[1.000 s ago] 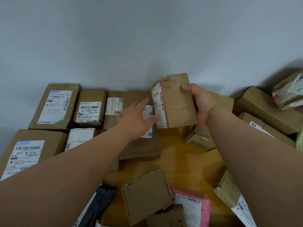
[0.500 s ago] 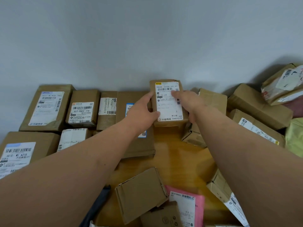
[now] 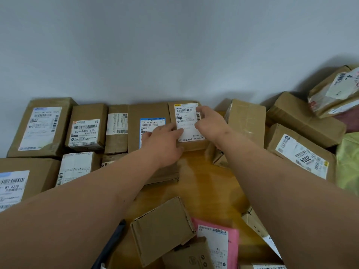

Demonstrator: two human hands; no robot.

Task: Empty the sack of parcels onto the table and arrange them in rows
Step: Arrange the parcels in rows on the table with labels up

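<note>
A small brown box with a white label [image 3: 186, 117] lies label-up on the wooden table [image 3: 204, 183], in the back row against the wall. My left hand [image 3: 165, 142] has its fingers on the label's lower left corner. My right hand [image 3: 210, 125] covers the box's right edge. To its left the row holds a flat box with a blue label [image 3: 149, 113], a narrow box [image 3: 117, 131], a box marked 507 [image 3: 85, 129] and a larger box [image 3: 42, 127]. A second row in front holds two boxes [image 3: 77, 167] [image 3: 19, 181]. I see no sack.
Unsorted boxes are heaped at the right [image 3: 246, 121] [image 3: 303, 121] [image 3: 303, 158] [image 3: 334, 94], beside a yellow-green bag [image 3: 347, 158]. Near me lie an open-flapped brown box [image 3: 163, 230], a pink mailer [image 3: 217, 241] and a dark pouch [image 3: 110, 247]. A grey wall closes the back.
The small box was held up on edge, then turned label-up and lowered to the back row beside the blue-label box. Both hands followed it toward the wall.
</note>
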